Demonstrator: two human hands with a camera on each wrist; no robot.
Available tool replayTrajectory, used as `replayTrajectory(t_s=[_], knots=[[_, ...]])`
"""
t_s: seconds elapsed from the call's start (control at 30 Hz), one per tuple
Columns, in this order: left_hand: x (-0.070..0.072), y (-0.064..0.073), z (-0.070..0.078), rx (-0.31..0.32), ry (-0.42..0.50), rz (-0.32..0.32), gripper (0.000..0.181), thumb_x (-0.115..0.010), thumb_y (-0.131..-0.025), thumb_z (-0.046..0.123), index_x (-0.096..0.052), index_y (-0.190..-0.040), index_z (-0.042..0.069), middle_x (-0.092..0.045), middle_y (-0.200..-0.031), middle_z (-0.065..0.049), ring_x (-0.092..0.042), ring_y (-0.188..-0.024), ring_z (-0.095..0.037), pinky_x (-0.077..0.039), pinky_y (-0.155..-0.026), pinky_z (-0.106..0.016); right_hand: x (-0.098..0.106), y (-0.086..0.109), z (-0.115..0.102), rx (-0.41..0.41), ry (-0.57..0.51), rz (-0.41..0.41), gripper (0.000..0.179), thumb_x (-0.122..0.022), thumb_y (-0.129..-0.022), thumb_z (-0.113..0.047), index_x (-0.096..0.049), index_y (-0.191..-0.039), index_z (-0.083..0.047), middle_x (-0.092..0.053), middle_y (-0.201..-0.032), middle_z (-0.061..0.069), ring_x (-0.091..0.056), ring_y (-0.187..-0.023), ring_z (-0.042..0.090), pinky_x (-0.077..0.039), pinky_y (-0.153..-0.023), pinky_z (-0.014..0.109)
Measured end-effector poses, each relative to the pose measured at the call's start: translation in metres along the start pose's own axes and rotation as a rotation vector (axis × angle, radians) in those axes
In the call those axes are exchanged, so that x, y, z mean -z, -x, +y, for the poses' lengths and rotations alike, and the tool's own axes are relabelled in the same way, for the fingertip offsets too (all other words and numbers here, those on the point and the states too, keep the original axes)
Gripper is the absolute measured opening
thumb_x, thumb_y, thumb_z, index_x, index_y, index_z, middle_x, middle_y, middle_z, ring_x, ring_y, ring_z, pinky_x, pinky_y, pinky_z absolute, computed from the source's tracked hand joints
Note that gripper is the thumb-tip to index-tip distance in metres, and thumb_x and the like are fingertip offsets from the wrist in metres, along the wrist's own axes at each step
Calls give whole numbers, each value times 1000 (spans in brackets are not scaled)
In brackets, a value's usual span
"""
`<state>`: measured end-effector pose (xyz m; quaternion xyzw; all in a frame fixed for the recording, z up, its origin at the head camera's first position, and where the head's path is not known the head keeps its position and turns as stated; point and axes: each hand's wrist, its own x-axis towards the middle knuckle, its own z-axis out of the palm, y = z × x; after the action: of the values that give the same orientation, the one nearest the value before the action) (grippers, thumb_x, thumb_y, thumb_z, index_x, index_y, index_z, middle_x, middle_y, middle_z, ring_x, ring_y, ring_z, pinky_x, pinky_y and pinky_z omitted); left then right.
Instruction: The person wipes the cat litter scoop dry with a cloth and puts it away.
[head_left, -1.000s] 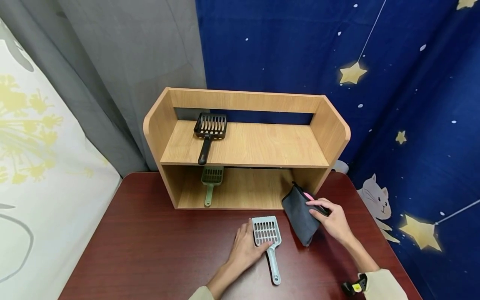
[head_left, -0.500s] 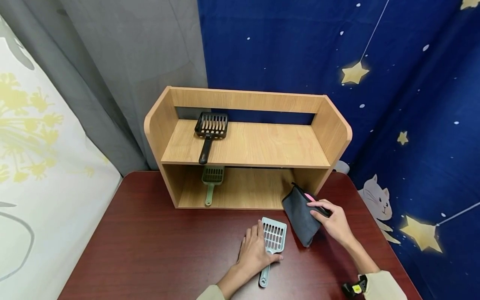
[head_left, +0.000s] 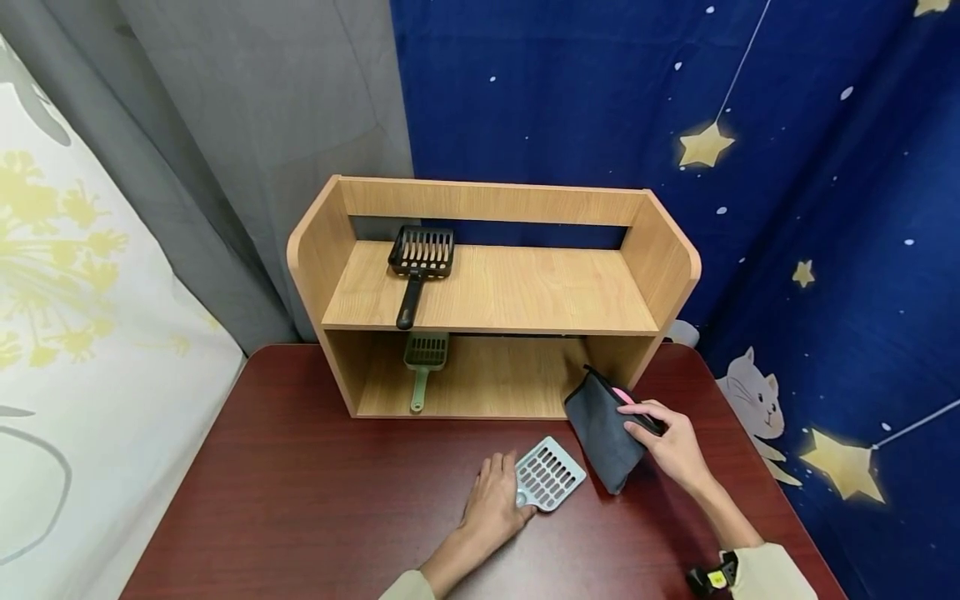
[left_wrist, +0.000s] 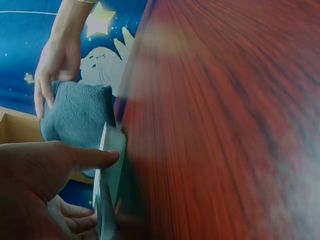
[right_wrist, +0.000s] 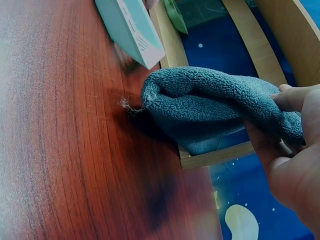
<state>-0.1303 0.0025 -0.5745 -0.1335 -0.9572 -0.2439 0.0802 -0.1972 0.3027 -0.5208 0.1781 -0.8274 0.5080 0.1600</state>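
In the head view my left hand [head_left: 495, 500] holds a pale blue-grey litter scoop [head_left: 551, 473] low over the table, its slotted head pointing up and right. The left wrist view shows the thumb on one face of the scoop [left_wrist: 113, 167] and fingers on the other side; the handle is hidden behind the hand in the head view. At the right, my right hand [head_left: 671, 442] pinches the top edge of a folded grey towelling cloth [head_left: 607, 446] with dark trim and a pink patch. The cloth hangs by the shelf's front right corner, a loose thread [right_wrist: 131, 106] at its lower end.
A two-tier wooden shelf [head_left: 495, 330] stands at the back of the red-brown table [head_left: 315, 500]. On its upper tier lies a black litter scoop [head_left: 412, 296]; a green litter scoop [head_left: 420, 385] lies on the lower tier. Curtains [head_left: 555, 92] hang behind.
The pale scoop has turned clockwise in my left hand, its head swinging to the right and its handle going under the hand. My right hand and the cloth stay nearly still.
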Motion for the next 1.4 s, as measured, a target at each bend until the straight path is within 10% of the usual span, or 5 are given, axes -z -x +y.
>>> replayTrajectory(t_s=[0.57,1.4], knots=[[14,2,-38,-48,13,49,32,-96,-75,21,-79,-101,14,-79,-95,-2,-75,-80,-27,-53,-55,-40,3,3,6,-36,56,-30,24,-81,-89,4,-81,-112,-4,-79,-110,15,-66,-97,-1,-48,-85,10],[88,-15,-62,-220,149,-61,25,-93,-78,16,-83,-101,13,-80,-92,0,-73,-77,-14,-58,-63,-32,-1,-19,-19,23,-20,-226,24,-81,-90,1,-81,-111,-10,-73,-107,9,-62,-97,10,-48,-82,16]])
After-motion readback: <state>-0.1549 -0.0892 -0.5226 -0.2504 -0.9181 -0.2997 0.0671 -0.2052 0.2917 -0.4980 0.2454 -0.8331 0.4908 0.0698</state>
